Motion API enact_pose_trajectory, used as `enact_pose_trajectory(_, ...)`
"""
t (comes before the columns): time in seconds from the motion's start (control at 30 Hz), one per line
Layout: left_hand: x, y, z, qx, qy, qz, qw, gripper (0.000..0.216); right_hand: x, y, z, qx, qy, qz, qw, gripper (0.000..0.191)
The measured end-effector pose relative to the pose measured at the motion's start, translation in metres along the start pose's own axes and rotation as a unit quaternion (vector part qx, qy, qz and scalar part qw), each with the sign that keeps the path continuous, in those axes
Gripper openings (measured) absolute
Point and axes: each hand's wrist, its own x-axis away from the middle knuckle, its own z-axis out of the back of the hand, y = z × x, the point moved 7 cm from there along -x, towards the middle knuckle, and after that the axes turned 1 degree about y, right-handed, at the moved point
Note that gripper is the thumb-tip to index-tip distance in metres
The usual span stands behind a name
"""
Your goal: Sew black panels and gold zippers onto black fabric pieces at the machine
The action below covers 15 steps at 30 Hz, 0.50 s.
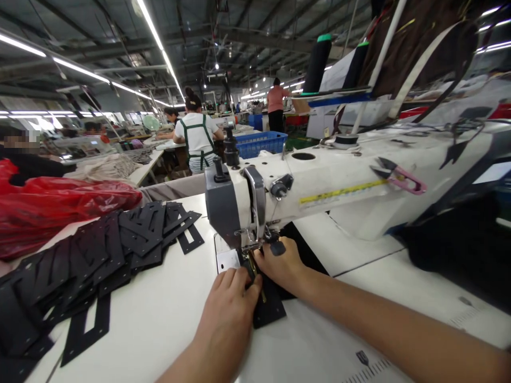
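A black fabric piece [271,313] with a gold-toothed zipper [263,295] lies on the white table under the head of a sewing machine [339,173]. My left hand [229,306] is at its left edge, fingers bent and thumb against the zipper, just in front of the needle area. Close to the presser foot, my right hand [285,263] curls over the right side of the piece; its fingertips are partly hidden by the machine head. A larger black panel [311,255] lies flat beneath and behind the right hand.
Black frame-shaped pieces [107,244] with slots are heaped along the left of the table. Beside them is a red plastic bag [59,205]. Pink-handled snips [401,175] rest on the machine arm. A blue crate [261,142] and people at other stations are beyond.
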Motion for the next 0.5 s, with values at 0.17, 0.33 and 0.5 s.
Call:
enact_pose_trajectory(0.17,0.008,-0.008,0.009,0.012,0.077,0.066,0.995,0.022,0.019,0.001,0.009,0.001,0.015,0.034,0.999,0.024)
enact_pose_trajectory(0.33,0.018,-0.005,0.012,0.020,0.130,0.049,0.990,0.019,0.084,-0.028,0.030,-0.041,0.059,0.265,0.962,0.031)
enact_pose_trajectory(0.5,0.021,0.001,0.014,0.038,0.151,0.009,0.988,0.024,0.106,-0.036,0.029,-0.050,0.073,0.282,0.955,0.033)
